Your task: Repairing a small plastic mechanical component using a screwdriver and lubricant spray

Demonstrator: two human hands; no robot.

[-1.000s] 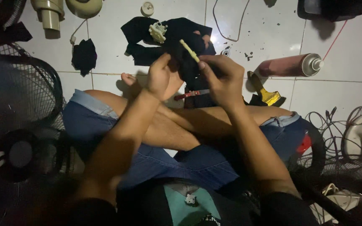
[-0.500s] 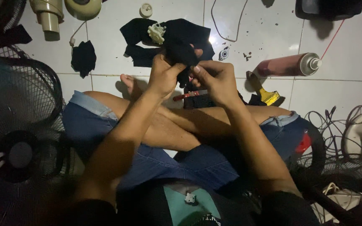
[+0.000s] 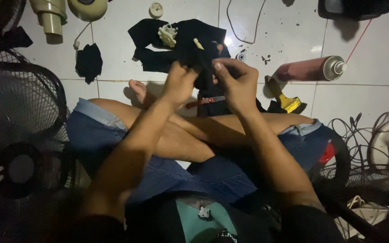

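Head view looks down on a person sitting cross-legged on a white tiled floor (image 3: pixel 374 96), in blue denim shorts (image 3: pixel 176 175). Both hands are raised together over the crossed shins. The left hand (image 3: pixel 178 83) is curled, its fingers closed on a fold of a black cloth (image 3: pixel 203 56) that it lifts off the floor. The right hand (image 3: pixel 236 81) sits just beside it, thumb and forefinger pressed together on the same cloth; a small cream-coloured stick (image 3: pixel 198 43) pokes up from the cloth just above the two hands, and which fingers grip it cannot be told. The rest of the black cloth spreads on the tiles beyond the hands, with a small cream plastic part (image 3: pixel 167 34) lying on it.

Below the hands a red-handled tool (image 3: pixel 205 101) lies on the floor against the shin. To the right rest a yellow-handled brush (image 3: pixel 287 100) and, further off, a dark red spray can (image 3: pixel 309 69) on its side. A black wire fan guard (image 3: pixel 21 108) fills the left edge, and a separate black rag (image 3: pixel 89 62) lies near it. Tangled black cables (image 3: pixel 361 128) sit at the right.
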